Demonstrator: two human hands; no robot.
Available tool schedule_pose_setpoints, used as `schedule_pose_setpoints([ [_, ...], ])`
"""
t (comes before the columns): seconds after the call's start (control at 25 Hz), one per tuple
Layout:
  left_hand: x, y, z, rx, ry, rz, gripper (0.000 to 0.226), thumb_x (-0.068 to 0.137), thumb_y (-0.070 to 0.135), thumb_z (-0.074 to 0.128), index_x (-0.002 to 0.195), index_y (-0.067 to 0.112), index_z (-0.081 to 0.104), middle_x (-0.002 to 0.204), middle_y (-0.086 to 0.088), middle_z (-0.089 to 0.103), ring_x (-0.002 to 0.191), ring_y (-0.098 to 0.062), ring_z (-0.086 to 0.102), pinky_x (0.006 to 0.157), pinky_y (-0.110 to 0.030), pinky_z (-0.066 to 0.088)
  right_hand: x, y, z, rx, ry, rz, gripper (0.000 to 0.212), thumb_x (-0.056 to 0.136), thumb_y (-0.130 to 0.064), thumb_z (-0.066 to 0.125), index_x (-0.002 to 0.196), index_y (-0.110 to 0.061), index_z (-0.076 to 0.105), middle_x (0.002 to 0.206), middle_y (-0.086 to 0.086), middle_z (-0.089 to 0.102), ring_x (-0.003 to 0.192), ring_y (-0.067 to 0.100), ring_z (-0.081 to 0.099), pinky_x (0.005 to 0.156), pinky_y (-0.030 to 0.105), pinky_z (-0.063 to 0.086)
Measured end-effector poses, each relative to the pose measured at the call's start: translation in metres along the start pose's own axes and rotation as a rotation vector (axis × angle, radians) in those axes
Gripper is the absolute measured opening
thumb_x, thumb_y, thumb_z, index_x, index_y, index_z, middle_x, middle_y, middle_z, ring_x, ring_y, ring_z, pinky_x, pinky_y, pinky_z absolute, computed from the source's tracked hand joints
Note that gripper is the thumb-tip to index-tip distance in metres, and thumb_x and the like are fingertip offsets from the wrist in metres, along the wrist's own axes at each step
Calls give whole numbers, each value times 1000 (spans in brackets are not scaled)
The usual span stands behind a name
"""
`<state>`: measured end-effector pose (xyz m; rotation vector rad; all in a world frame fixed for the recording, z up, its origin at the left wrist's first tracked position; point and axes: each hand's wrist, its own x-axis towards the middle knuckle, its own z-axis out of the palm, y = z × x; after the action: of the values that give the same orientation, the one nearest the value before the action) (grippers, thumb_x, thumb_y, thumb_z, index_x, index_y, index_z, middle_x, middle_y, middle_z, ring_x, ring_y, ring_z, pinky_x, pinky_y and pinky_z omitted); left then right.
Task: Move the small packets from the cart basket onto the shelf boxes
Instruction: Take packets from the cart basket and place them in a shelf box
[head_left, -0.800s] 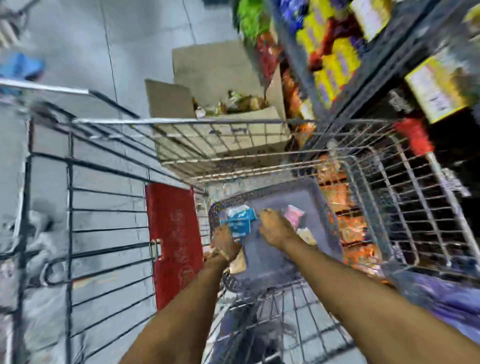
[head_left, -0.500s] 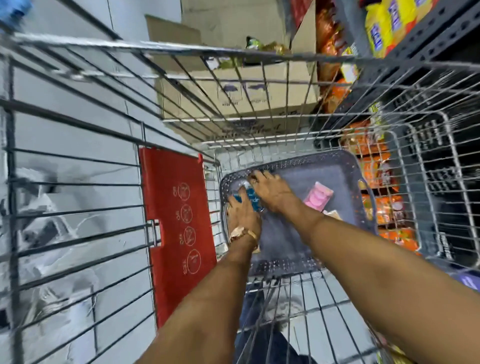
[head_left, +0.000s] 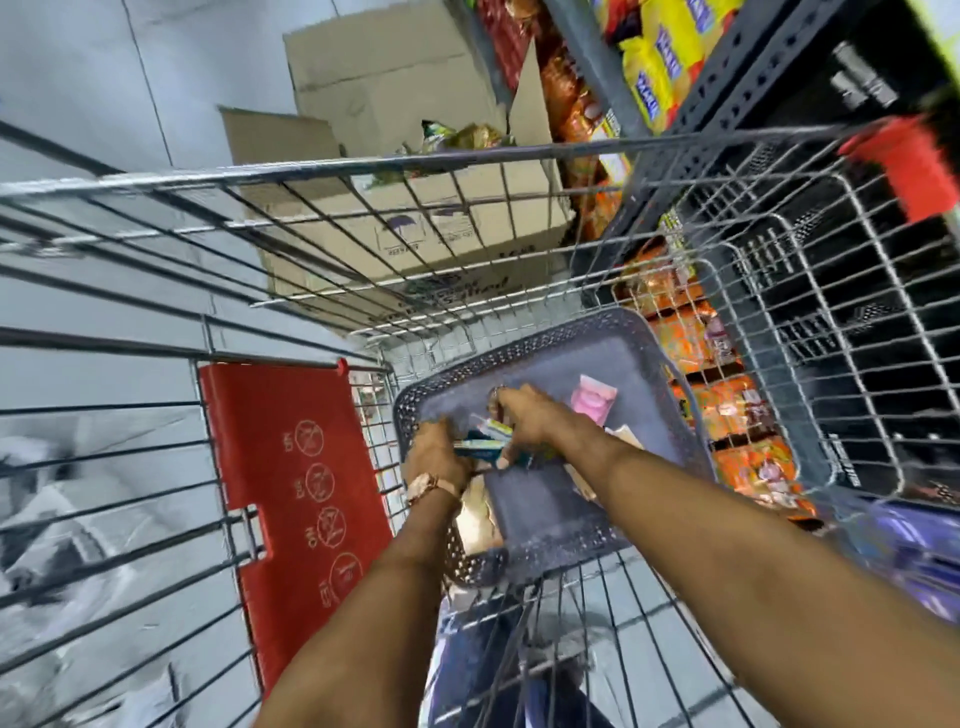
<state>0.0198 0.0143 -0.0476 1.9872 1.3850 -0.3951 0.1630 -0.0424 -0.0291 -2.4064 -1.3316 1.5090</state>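
A grey perforated plastic basket (head_left: 644, 353) lies in the bottom of a wire shopping cart (head_left: 363, 166). Both hands are down inside it. My left hand (head_left: 436, 457), with a watch on its wrist, grips a stack of small blue and white packets (head_left: 480, 448) at the basket's left side. My right hand (head_left: 530, 421) closes its fingers on the same stack from the right. A pink packet (head_left: 594, 399) lies loose on the basket floor beyond my right hand. A pale packet (head_left: 623, 434) peeks out beside my right forearm. A tan packet (head_left: 475, 514) lies under my left wrist.
A red child-seat flap (head_left: 291, 467) hangs on the cart's left wall. An open cardboard box (head_left: 415, 218) with snack bags stands on the floor beyond the cart. Dark metal shelving (head_left: 727, 67) with yellow and orange packs runs along the right. A red handle cap (head_left: 909, 166) sits at the cart's right corner.
Both hands have drawn back a little from the basket's far left corner toward its middle, lifting the blue packets off the floor of the basket. The camera tilted up slightly.
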Motion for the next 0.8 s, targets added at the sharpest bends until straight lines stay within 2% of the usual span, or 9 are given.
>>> schedule_pose_setpoints([
  [0.08,-5,3,-10,73,8,60,48,66,35,82,104,14,61,106,-15,70,98,-35,66,75,-39,53,-19,7,-16,-68,46,-15,50,66,-11,79,111,-9,57,117,16,60,108,33,58,79,30,46],
  [0.16,-15,9,-23,130,52,137,42,73,38,75,106,16,60,104,-17,72,98,-38,66,73,-41,53,-47,15,-38,-97,161,19,33,76,-13,70,106,-8,59,117,20,61,107,36,59,81,37,49],
  [0.28,-55,42,-48,179,172,319,28,82,45,63,102,25,62,97,-13,74,95,-38,67,68,-41,55,-123,27,-67,108,457,21,12,79,-15,63,90,-18,59,101,17,67,96,35,62,75,39,48],
  [0.36,-94,77,-67,204,268,549,22,81,44,58,89,25,67,80,-10,75,78,-35,70,56,-36,56,-189,33,-77,222,740,-11,11,73,-12,62,79,-21,58,82,12,68,83,33,63,63,34,42],
  [0.4,-117,97,-78,186,304,682,23,78,41,55,87,25,68,75,-7,75,71,-33,70,53,-32,54,-225,36,-80,240,885,-22,14,70,-10,62,80,-19,61,80,9,70,81,32,62,63,32,42],
  [0.48,-161,137,-96,86,369,910,27,74,36,53,94,25,68,82,-1,78,70,-29,69,63,-33,48,-289,41,-78,202,1180,-79,27,63,-5,62,86,-19,67,84,4,75,86,18,61,78,21,45],
  [0.56,-214,179,-104,9,462,1168,28,76,30,55,97,22,72,94,0,78,78,-24,65,72,-28,42,-363,47,-70,136,1460,-89,25,65,-6,61,86,-15,72,90,2,76,94,12,59,94,12,38],
  [0.68,-299,239,-107,-26,582,1523,29,80,24,55,101,18,74,104,2,76,88,-17,52,77,-29,42,-462,54,-50,-11,1739,10,20,76,-14,60,87,-11,76,93,-7,72,95,11,58,95,19,37],
  [0.8,-374,288,-94,-4,637,1810,28,79,19,67,106,22,68,107,5,75,83,-23,63,71,-34,50,-543,69,-28,-114,1945,172,20,81,-19,60,91,-12,77,98,-14,65,93,11,57,87,27,43],
])
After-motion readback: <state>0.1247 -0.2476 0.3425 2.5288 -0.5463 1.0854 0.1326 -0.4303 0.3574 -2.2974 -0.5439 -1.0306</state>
